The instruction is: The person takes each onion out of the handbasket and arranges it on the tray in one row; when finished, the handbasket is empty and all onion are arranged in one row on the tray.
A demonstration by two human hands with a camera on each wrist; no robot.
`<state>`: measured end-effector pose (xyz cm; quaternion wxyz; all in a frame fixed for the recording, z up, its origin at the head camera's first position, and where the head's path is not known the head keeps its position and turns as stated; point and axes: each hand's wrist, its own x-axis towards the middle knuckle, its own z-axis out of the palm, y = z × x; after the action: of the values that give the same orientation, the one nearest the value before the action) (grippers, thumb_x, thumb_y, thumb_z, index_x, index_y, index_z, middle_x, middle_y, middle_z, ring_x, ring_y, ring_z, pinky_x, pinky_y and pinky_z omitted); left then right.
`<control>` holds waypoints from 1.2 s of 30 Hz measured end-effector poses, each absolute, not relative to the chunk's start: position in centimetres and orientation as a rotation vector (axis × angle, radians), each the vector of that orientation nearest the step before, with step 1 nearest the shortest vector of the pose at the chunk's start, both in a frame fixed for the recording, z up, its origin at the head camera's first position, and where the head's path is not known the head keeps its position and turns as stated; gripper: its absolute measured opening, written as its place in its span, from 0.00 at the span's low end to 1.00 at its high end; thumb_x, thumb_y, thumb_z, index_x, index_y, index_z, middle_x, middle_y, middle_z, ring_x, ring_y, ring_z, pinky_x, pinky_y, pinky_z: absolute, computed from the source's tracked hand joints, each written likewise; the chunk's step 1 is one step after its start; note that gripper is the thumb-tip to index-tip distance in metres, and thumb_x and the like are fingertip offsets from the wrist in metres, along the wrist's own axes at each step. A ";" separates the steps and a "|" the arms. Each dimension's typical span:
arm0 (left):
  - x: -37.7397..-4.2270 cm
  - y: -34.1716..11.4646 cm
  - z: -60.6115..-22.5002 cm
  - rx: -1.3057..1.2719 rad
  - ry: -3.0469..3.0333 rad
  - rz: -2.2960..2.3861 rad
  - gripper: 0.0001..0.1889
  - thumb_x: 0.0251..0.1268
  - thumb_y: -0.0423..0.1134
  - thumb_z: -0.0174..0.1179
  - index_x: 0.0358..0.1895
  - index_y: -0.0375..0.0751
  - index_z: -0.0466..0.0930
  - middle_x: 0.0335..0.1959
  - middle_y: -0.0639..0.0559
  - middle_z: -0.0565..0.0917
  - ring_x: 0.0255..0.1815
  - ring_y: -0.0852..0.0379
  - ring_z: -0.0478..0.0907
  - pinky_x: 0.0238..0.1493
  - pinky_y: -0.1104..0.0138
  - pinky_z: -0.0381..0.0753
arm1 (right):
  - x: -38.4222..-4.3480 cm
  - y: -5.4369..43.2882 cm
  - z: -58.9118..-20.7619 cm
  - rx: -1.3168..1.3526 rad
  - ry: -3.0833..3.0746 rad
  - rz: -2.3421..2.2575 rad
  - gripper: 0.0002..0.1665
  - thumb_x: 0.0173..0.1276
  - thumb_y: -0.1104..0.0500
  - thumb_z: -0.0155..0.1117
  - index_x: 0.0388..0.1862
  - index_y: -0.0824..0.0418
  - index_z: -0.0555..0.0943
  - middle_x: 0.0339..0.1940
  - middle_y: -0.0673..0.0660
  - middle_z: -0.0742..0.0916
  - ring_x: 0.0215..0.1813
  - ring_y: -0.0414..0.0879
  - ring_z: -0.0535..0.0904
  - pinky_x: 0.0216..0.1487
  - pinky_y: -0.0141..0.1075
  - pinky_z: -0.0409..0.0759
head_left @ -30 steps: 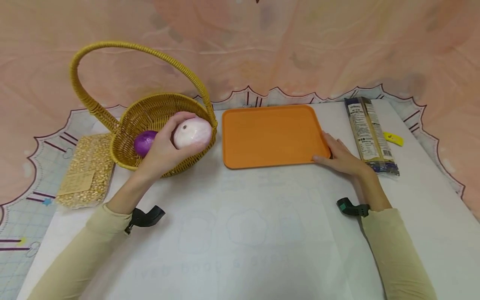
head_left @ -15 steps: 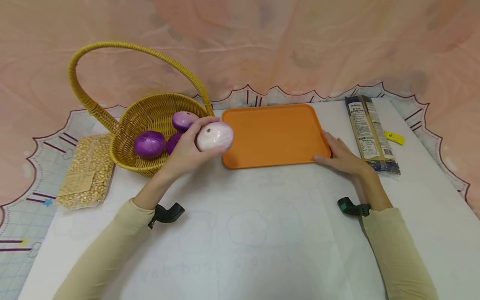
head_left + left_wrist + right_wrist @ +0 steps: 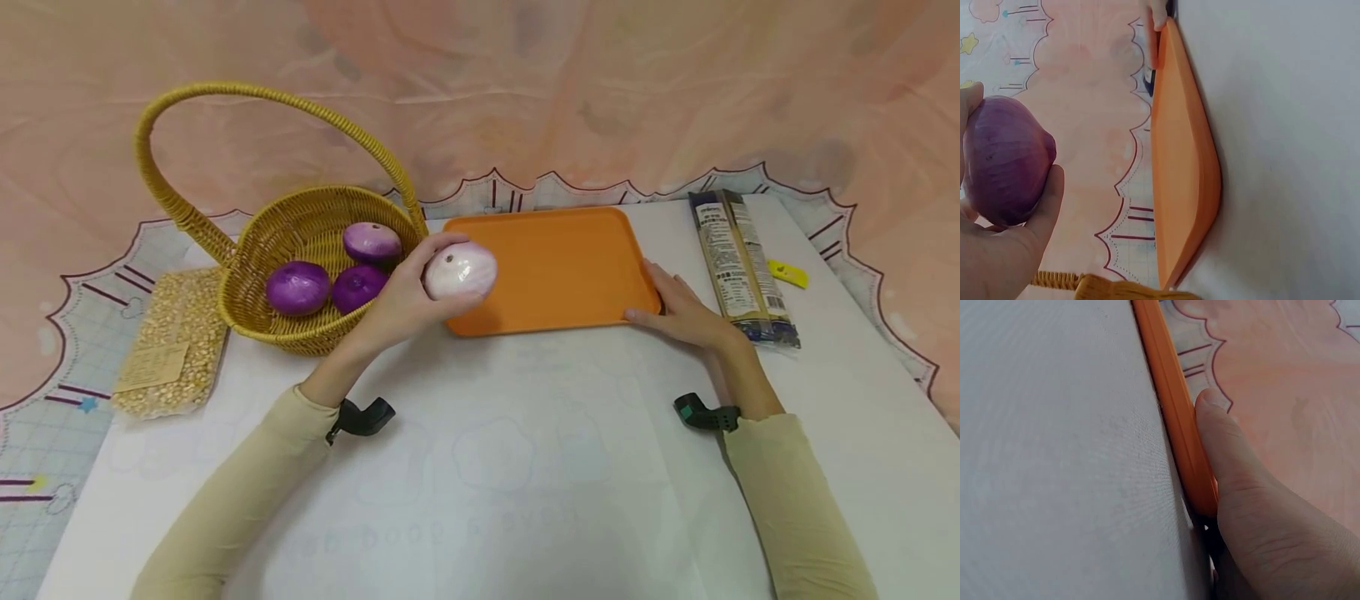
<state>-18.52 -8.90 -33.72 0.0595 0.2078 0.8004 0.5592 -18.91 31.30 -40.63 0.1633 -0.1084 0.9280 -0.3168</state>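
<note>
Three purple onions (image 3: 298, 288) lie inside a yellow wicker basket (image 3: 300, 212) on a white-covered table (image 3: 487, 533). A person's left hand (image 3: 405, 300) grips a paler onion (image 3: 467, 271) between thumb and fingers, held up at the left end of an orange tray (image 3: 562, 271). The right hand (image 3: 682, 315), thumb and fingers extended, touches the tray's near right corner. A bag of corn kernels (image 3: 168, 346) lies left of the basket; a long printed packet (image 3: 742, 271) lies right of the tray.

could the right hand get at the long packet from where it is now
Probably yes: the right hand touches the orange tray, the long packet lies close beside that hand, and nothing visible stands between the two.
</note>
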 end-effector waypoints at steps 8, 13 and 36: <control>-19.3 -6.9 -34.0 0.651 2.410 1.712 0.36 0.51 0.40 0.73 0.65 0.49 0.68 0.61 0.49 0.75 0.56 0.49 0.76 0.58 0.54 0.78 | -19.0 31.3 -40.8 -0.345 2.664 -0.891 0.59 0.68 0.40 0.60 0.79 0.61 0.35 0.81 0.63 0.44 0.82 0.59 0.36 0.79 0.52 0.28; -19.7 -6.0 -34.3 0.617 2.433 1.718 0.36 0.51 0.42 0.73 0.65 0.49 0.68 0.63 0.49 0.74 0.58 0.50 0.75 0.58 0.55 0.78 | -19.1 31.3 -40.8 -0.351 2.660 -0.895 0.59 0.68 0.40 0.60 0.80 0.60 0.35 0.81 0.62 0.44 0.82 0.58 0.35 0.80 0.52 0.28; -21.7 -0.6 -34.5 0.553 2.508 1.625 0.37 0.50 0.52 0.72 0.66 0.57 0.67 0.66 0.52 0.69 0.60 0.53 0.72 0.58 0.55 0.77 | -19.1 31.5 -40.9 -0.322 2.654 -0.887 0.59 0.67 0.40 0.60 0.80 0.58 0.34 0.82 0.61 0.44 0.82 0.58 0.35 0.79 0.51 0.27</control>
<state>-21.68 -0.60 -34.53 0.0511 0.1817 0.8242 0.5339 -19.13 31.52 -40.87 0.1618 -0.1127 0.9299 -0.3106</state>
